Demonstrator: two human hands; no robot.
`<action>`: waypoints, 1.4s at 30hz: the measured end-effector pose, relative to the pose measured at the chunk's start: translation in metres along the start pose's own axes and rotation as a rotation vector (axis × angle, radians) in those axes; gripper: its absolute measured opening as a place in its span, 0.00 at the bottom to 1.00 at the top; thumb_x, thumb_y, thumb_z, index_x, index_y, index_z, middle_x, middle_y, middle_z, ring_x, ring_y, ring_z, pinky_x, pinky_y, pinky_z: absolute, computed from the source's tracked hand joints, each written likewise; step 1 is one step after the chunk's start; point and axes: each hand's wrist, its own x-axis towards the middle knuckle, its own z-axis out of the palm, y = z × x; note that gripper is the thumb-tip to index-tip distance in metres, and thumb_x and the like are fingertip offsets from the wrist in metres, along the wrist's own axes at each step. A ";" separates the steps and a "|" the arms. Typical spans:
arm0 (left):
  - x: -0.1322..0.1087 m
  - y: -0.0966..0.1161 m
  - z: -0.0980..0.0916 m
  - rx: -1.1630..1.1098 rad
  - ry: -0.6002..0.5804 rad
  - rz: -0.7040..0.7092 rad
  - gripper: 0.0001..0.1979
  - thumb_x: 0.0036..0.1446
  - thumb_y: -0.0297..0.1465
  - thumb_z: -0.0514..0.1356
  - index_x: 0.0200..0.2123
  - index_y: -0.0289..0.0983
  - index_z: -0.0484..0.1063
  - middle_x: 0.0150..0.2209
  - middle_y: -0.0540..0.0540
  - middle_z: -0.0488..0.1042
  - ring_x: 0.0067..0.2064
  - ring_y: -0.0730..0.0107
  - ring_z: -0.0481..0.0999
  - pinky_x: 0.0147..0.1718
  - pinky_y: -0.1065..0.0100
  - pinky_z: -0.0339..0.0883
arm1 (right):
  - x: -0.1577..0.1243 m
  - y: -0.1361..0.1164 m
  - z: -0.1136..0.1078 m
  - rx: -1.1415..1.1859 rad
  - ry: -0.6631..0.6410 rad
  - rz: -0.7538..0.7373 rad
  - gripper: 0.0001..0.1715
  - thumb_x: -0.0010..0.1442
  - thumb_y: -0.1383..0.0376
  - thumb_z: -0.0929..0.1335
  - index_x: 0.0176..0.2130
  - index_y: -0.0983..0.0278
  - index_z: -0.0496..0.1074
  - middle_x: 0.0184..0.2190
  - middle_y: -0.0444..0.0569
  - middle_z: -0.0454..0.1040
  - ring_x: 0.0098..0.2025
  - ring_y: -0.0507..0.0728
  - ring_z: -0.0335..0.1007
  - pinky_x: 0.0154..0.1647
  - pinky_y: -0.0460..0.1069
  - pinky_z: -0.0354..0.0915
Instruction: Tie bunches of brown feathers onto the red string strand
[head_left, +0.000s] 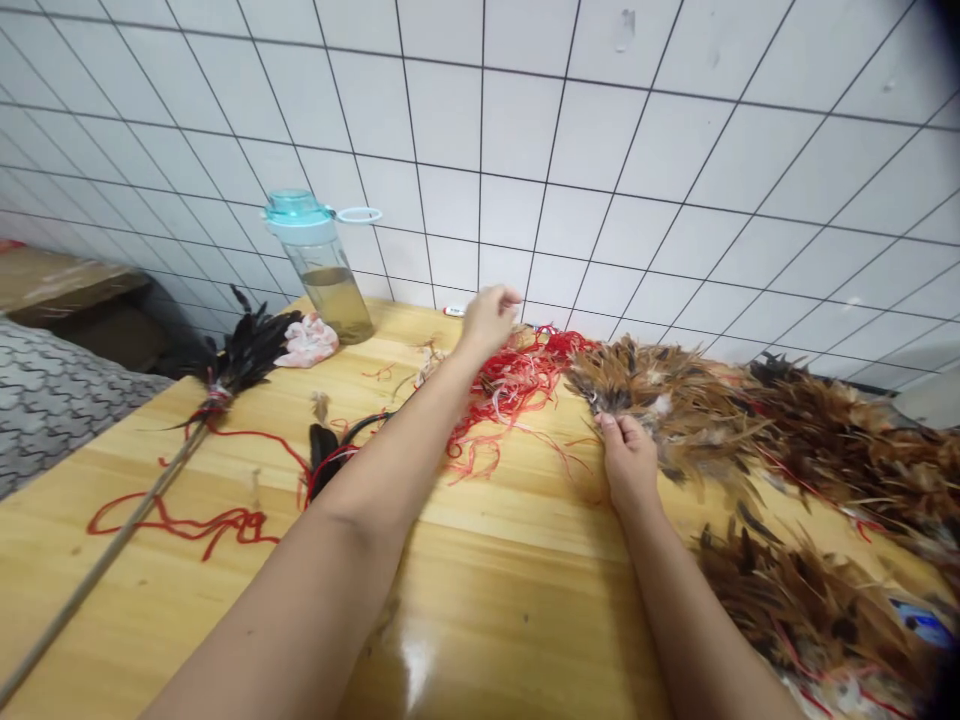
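Note:
My left hand [489, 318] reaches far across the wooden table [480, 600], fingers curled over the tangle of red thread [517, 385] near the wall; what it pinches is hidden. My right hand [628, 455] is closed on the edge of a strip of brown feathers [660, 395] lying at the right. More brown feather strips [825, 600] spread along the right side.
A stick with black feathers bound at its tip [225, 375] lies at the left, a loose red thread [187, 520] trailing beside it. A blue-lidded bottle [322, 265] stands by the tiled wall, next to a pink cloth [306, 342]. Loose black feathers [324, 450] lie mid-table.

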 end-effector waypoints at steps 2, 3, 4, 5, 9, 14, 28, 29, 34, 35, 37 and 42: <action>0.011 -0.031 -0.022 0.239 0.031 -0.059 0.11 0.54 0.26 0.55 0.38 0.38 0.75 0.41 0.45 0.72 0.41 0.68 0.71 0.47 0.65 0.64 | -0.001 -0.001 0.000 -0.004 -0.005 0.003 0.20 0.55 0.51 0.63 0.29 0.65 0.72 0.28 0.48 0.73 0.33 0.56 0.66 0.37 0.49 0.60; 0.014 -0.045 -0.029 0.322 -0.006 -0.079 0.11 0.54 0.26 0.56 0.39 0.39 0.76 0.41 0.45 0.71 0.41 0.67 0.71 0.46 0.64 0.64 | -0.001 -0.002 0.000 -0.008 -0.011 0.003 0.20 0.55 0.51 0.63 0.29 0.65 0.72 0.27 0.48 0.73 0.32 0.56 0.65 0.36 0.49 0.60; 0.015 -0.057 -0.032 0.384 -0.051 -0.082 0.12 0.54 0.27 0.56 0.39 0.40 0.77 0.41 0.44 0.71 0.41 0.66 0.70 0.47 0.64 0.64 | -0.002 -0.003 0.000 -0.012 -0.017 0.001 0.20 0.55 0.51 0.63 0.29 0.65 0.71 0.27 0.48 0.73 0.32 0.56 0.65 0.36 0.49 0.60; 0.014 -0.066 -0.032 0.438 -0.096 -0.066 0.13 0.55 0.27 0.56 0.40 0.42 0.77 0.41 0.44 0.71 0.43 0.65 0.70 0.48 0.63 0.63 | -0.002 -0.004 0.000 -0.016 -0.022 -0.005 0.20 0.55 0.51 0.63 0.28 0.65 0.71 0.27 0.48 0.73 0.32 0.56 0.65 0.36 0.50 0.60; 0.010 -0.078 -0.015 0.557 -0.209 0.022 0.13 0.56 0.28 0.56 0.38 0.44 0.79 0.41 0.43 0.70 0.48 0.60 0.64 0.53 0.59 0.56 | -0.005 -0.004 0.002 -0.044 -0.038 -0.042 0.20 0.55 0.51 0.63 0.28 0.64 0.70 0.27 0.48 0.72 0.32 0.56 0.65 0.36 0.50 0.60; 0.004 -0.076 -0.001 0.584 -0.247 0.071 0.11 0.55 0.30 0.56 0.39 0.44 0.78 0.43 0.42 0.68 0.50 0.56 0.59 0.51 0.60 0.56 | -0.006 0.000 0.004 -0.056 -0.043 -0.066 0.21 0.55 0.50 0.62 0.27 0.64 0.70 0.26 0.48 0.71 0.32 0.56 0.66 0.37 0.51 0.60; 0.002 -0.054 -0.009 -0.513 -0.157 -0.093 0.07 0.54 0.33 0.58 0.33 0.35 0.66 0.32 0.46 0.74 0.35 0.72 0.72 0.43 0.66 0.64 | -0.007 -0.006 0.004 -0.056 -0.041 -0.079 0.21 0.56 0.50 0.62 0.27 0.64 0.70 0.26 0.48 0.72 0.31 0.56 0.65 0.34 0.49 0.59; 0.000 -0.051 -0.009 -0.569 -0.186 -0.084 0.09 0.52 0.35 0.59 0.33 0.34 0.67 0.32 0.47 0.74 0.34 0.73 0.72 0.42 0.67 0.64 | -0.007 -0.006 0.004 -0.050 -0.039 -0.076 0.21 0.56 0.50 0.62 0.27 0.64 0.70 0.26 0.48 0.72 0.31 0.56 0.65 0.34 0.50 0.59; -0.005 -0.034 -0.011 -0.625 -0.370 -0.059 0.16 0.47 0.39 0.64 0.35 0.33 0.71 0.30 0.48 0.74 0.31 0.75 0.71 0.35 0.70 0.63 | -0.005 -0.003 0.005 -0.024 -0.023 -0.052 0.21 0.56 0.50 0.62 0.27 0.64 0.70 0.26 0.48 0.72 0.31 0.56 0.66 0.36 0.50 0.60; -0.005 -0.030 -0.012 -0.610 -0.411 -0.043 0.16 0.48 0.39 0.64 0.35 0.33 0.71 0.30 0.48 0.74 0.31 0.74 0.71 0.35 0.70 0.63 | -0.005 -0.002 0.006 -0.012 -0.021 -0.050 0.20 0.56 0.51 0.62 0.28 0.64 0.70 0.26 0.48 0.72 0.31 0.56 0.66 0.36 0.50 0.60; -0.006 -0.024 -0.012 -0.553 -0.479 0.001 0.15 0.48 0.39 0.63 0.34 0.33 0.72 0.30 0.48 0.73 0.32 0.74 0.71 0.35 0.70 0.62 | -0.005 0.000 0.006 0.002 -0.016 -0.045 0.20 0.56 0.51 0.62 0.28 0.64 0.71 0.27 0.48 0.73 0.32 0.55 0.66 0.37 0.50 0.60; -0.007 -0.017 -0.014 -0.330 -0.588 0.107 0.13 0.51 0.38 0.60 0.33 0.33 0.71 0.32 0.48 0.72 0.34 0.74 0.69 0.37 0.70 0.60 | -0.005 0.000 0.006 -0.015 -0.010 -0.043 0.20 0.56 0.52 0.62 0.28 0.64 0.71 0.26 0.47 0.72 0.31 0.55 0.65 0.36 0.50 0.60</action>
